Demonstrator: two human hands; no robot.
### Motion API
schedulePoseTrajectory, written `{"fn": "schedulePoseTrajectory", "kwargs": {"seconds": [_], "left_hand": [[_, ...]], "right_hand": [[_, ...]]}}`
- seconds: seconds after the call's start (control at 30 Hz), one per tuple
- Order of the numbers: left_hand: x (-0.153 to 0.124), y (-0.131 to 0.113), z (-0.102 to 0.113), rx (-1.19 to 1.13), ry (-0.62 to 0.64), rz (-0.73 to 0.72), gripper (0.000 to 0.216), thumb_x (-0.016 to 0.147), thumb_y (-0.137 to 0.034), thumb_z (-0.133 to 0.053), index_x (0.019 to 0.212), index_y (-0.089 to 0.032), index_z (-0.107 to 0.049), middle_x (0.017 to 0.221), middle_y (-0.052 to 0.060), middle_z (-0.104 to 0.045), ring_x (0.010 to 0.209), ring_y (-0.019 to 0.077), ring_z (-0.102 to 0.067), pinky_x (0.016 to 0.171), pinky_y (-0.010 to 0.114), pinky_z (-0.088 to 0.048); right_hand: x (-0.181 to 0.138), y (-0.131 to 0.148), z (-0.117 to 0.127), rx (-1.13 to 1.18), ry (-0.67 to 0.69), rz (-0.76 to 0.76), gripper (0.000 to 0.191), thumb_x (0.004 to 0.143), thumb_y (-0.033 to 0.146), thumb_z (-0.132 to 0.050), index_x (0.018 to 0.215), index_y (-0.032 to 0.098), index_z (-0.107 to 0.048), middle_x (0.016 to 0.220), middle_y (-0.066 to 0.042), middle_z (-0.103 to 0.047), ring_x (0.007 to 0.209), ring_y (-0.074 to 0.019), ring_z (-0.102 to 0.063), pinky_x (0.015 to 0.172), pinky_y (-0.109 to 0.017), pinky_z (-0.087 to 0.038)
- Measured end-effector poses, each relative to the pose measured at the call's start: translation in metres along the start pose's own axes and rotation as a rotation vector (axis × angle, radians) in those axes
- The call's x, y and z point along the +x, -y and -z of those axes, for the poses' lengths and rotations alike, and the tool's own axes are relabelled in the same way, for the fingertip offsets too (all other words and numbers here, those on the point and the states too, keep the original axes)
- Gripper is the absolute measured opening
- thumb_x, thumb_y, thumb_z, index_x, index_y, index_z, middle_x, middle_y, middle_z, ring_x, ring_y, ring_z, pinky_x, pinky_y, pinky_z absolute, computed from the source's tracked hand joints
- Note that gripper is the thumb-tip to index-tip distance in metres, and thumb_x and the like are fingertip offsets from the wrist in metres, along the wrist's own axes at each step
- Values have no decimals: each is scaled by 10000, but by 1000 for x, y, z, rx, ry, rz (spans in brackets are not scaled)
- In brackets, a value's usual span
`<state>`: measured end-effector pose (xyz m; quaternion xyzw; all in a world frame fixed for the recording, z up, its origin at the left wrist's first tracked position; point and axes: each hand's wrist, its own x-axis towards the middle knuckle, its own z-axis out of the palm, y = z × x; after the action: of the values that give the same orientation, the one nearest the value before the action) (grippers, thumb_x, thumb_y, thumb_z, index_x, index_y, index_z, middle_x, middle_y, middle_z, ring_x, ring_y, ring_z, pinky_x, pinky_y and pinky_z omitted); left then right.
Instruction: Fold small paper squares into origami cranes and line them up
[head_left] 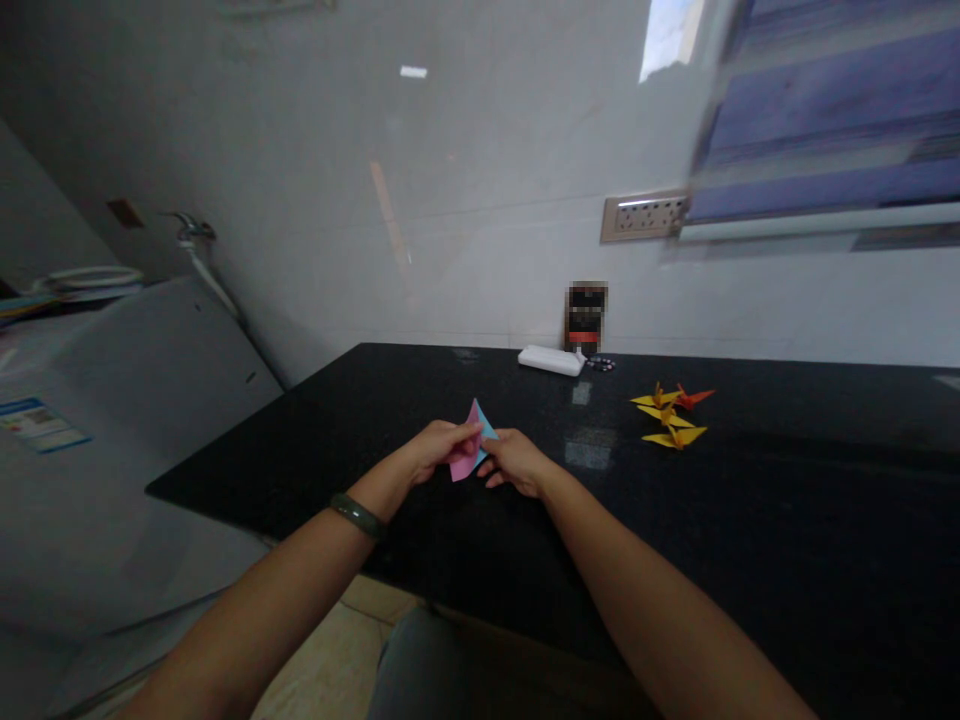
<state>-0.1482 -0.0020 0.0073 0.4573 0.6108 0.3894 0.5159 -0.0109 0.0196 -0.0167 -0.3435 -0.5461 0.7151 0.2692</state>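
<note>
A folded sheet of pink and blue paper point(471, 446) is held just above the black countertop point(787, 520), its tip pointing up. My left hand point(439, 450) pinches its left side with closed fingers; a dark band circles that wrist. My right hand point(514, 462) grips the right side, fingers curled around the paper's edge. Both hands meet at the paper near the counter's middle.
Three folded paper cranes, yellow and orange point(670, 414), lie on the counter to the right. A white flat device point(552, 360) and a small dark object sit by the back wall. A wall socket point(645, 216) is above. A white appliance point(112, 430) stands left of the counter.
</note>
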Motion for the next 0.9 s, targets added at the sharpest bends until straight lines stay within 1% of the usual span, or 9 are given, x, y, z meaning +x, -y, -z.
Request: {"fn": "schedulePoseTrajectory", "kwargs": {"seconds": [0.1, 0.3, 0.47, 0.63, 0.9], "left_hand": [[0, 0, 1, -2, -2, 3, 379, 536, -490, -662, 539, -119, -583, 550, 0, -533, 535, 87, -451, 534, 230, -320], [-1, -3, -2, 49, 3, -9, 461, 563, -574, -595, 511, -117, -559, 520, -3, -512, 502, 85, -426, 526, 241, -313], [-1, -3, -3, 59, 27, -22, 427, 536, -533, -643, 508, -117, -553, 516, -2, -511, 487, 82, -421, 515, 239, -307], [1, -1, 0, 50, 19, -19, 401, 532, -509, -656, 509, -119, -566, 518, -1, -522, 486, 80, -428, 518, 239, -311], [-1, -1, 2, 26, 43, -8, 386, 543, -498, -657, 524, -120, -578, 554, 2, -540, 528, 84, -452, 546, 238, -323]], "right_hand": [[1, -1, 0, 5, 8, 0, 143, 815, 239, -450, 776, 141, -547, 648, -1, -562, 406, -45, -490, 343, -147, -409], [-1, 1, 0, 0, 1, -6, 141, 817, 226, -444, 776, 138, -546, 649, -3, -566, 397, -45, -486, 344, -154, -410], [-2, 2, -1, 1, -4, -6, 152, 829, 216, -425, 786, 135, -546, 637, -5, -567, 396, -44, -482, 345, -151, -409], [0, 0, -1, 8, 7, -6, 151, 832, 215, -427, 799, 135, -551, 673, -18, -588, 416, -41, -493, 352, -136, -408], [-1, 1, -1, 18, 1, -10, 162, 840, 241, -427, 800, 135, -544, 641, -5, -566, 404, -42, -491, 349, -140, -410]]}}
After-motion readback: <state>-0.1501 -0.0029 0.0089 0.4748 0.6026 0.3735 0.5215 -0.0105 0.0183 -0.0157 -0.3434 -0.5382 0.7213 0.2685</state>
